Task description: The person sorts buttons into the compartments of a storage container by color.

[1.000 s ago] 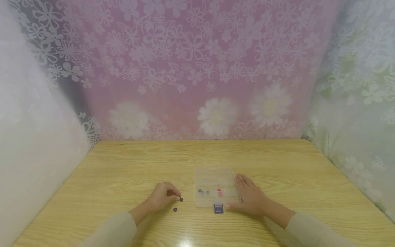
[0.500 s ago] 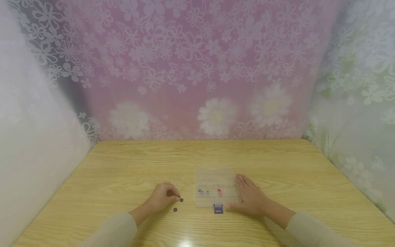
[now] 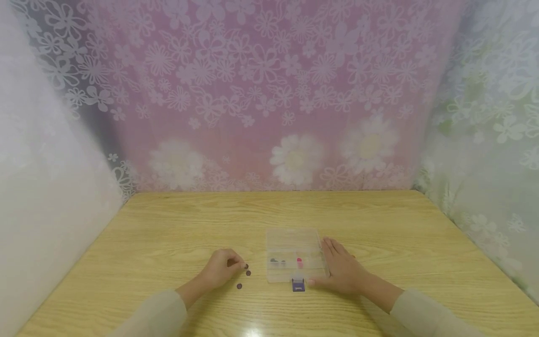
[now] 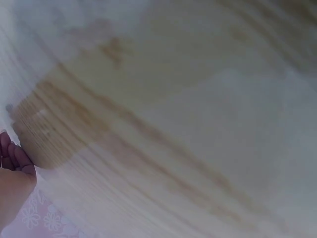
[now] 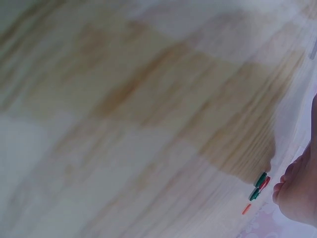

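In the head view, my left hand (image 3: 221, 269) pinches a small dark disc (image 3: 246, 266) between thumb and forefinger. Just below the fingertips another dark disc (image 3: 248, 273) lies on the table, and a third disc (image 3: 239, 286) lies closer to the front. To the right stands a clear divided box (image 3: 278, 276) with a purple latch (image 3: 298, 285). Dark pieces (image 3: 274, 262) and a pink-red piece (image 3: 299, 262) are in its compartments. My right hand (image 3: 343, 269) rests with extended fingers along the box's right side. The left wrist view shows the left hand (image 4: 15, 178) at its edge.
Green pieces (image 5: 260, 179), a red piece (image 5: 265, 183) and an orange piece (image 5: 246, 208) lie beside the right hand (image 5: 299, 191) in the right wrist view. A floral cloth (image 3: 269, 93) hangs behind the wooden table (image 3: 189, 220).
A dark disc now shows between the left fingertips, slightly above the disc that was at them before. The right hand and the box have stayed in place.
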Available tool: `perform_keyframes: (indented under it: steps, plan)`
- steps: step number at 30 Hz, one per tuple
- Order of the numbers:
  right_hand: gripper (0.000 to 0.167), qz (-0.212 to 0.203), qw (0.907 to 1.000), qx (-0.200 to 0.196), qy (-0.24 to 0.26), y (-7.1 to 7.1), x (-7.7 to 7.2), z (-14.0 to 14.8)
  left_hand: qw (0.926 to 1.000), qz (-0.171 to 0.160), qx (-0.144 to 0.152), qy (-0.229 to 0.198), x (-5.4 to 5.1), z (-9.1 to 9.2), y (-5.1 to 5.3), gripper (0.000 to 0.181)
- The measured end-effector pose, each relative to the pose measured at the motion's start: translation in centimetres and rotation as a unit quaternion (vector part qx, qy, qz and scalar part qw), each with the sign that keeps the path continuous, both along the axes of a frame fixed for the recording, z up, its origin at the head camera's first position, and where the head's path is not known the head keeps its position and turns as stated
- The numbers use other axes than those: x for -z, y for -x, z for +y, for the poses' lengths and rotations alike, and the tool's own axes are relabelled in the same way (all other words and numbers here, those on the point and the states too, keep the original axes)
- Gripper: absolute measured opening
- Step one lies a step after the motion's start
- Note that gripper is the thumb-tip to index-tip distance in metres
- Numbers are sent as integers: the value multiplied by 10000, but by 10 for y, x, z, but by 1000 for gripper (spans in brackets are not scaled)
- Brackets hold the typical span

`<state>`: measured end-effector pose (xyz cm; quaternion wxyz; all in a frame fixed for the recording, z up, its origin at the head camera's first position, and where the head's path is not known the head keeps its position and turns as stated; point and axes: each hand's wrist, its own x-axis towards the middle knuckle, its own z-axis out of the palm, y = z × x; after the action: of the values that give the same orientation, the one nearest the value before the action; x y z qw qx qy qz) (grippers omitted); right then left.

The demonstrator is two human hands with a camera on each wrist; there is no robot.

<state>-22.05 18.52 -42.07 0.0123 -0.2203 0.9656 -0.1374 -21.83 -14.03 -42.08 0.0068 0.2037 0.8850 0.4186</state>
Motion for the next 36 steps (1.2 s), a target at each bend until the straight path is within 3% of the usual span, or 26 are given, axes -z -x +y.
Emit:
perform_keyframes:
  steps: [16,30,36]
  plan:
    - [112,30,10000,-5,6,0,3,0,9999,-74,-145,-52,-5,5,1,11]
    - [112,-19,10000,-16,47,0,2,0,9998,71,18,-166,-15,24,2,11]
    - [111,14,10000,-37,47,0,1,0,9995,-38,116,-293,-17,31,2,11]
